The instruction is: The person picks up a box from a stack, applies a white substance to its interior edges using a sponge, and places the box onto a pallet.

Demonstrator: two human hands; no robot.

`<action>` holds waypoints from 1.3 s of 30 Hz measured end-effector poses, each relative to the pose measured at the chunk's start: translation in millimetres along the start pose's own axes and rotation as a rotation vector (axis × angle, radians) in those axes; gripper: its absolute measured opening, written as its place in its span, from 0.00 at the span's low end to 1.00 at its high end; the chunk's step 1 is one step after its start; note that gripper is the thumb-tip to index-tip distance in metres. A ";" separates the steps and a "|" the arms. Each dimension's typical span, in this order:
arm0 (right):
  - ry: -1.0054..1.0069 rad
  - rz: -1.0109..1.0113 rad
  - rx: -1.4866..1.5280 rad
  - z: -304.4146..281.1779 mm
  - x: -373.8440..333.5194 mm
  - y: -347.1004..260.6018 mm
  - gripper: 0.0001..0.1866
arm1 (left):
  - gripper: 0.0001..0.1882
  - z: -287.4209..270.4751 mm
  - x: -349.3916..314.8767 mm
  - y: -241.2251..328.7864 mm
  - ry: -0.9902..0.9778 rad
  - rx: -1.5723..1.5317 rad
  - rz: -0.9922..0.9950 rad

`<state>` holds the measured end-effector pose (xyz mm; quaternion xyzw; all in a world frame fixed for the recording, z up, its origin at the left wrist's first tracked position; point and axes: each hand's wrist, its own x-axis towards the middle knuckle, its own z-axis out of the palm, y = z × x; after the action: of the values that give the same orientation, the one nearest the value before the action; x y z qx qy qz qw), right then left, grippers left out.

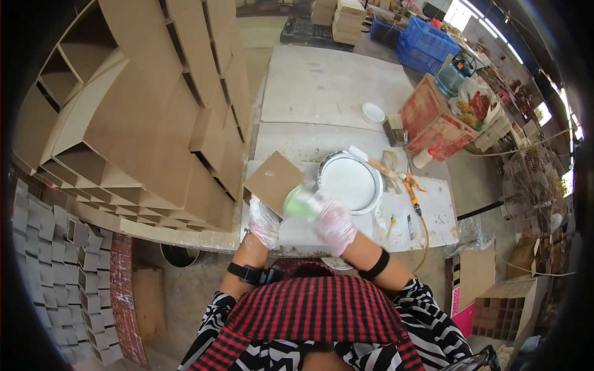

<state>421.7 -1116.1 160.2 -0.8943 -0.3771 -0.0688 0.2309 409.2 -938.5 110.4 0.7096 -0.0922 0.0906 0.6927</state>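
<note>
My left hand [263, 224], in a thin whitish glove, grips the lower left edge of a flat brown square board [272, 179] and holds it tilted over the table. My right hand [334, 227], also gloved, is closed on a pale green thing [298, 203] at the board's lower right edge. Motion smears the green thing, so its kind is unclear. Just beyond my right hand stands a round tub of white liquid [349, 183], its rim streaked. A brush [366, 158] with a wooden handle rests at the tub's far right rim.
Brown open boxes [148, 123] are stacked high on the left. To the right lie an orange air tool [411, 187] with a hose, a yellow slim tool [391, 226] and a grey blade [409, 227]. Farther back are a white bowl [373, 113], a reddish crate [427, 114] and a fan [535, 185].
</note>
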 end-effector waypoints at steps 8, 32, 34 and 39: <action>0.135 0.266 0.216 -5.2 11.8 32.4 0.23 | 0.21 -4.1 -12.9 -14.4 0.241 -1.284 -0.293; -0.216 -0.203 -0.043 -28.3 44.9 34.2 0.16 | 0.35 -3.1 -12.0 8.7 -0.122 -1.207 -0.258; -0.332 -0.401 -0.141 -26.9 22.1 25.3 0.17 | 0.34 -6.8 -9.7 -5.7 -0.049 -1.466 -0.308; -0.219 -0.507 -0.197 -16.0 43.3 23.6 0.26 | 0.27 -15.6 -7.7 -43.8 -0.064 -1.024 -0.342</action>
<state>469.8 -1110.1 178.7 -0.7919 -0.6025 -0.0637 0.0764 412.9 -921.8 66.5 0.2884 -0.0287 -0.1015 0.9517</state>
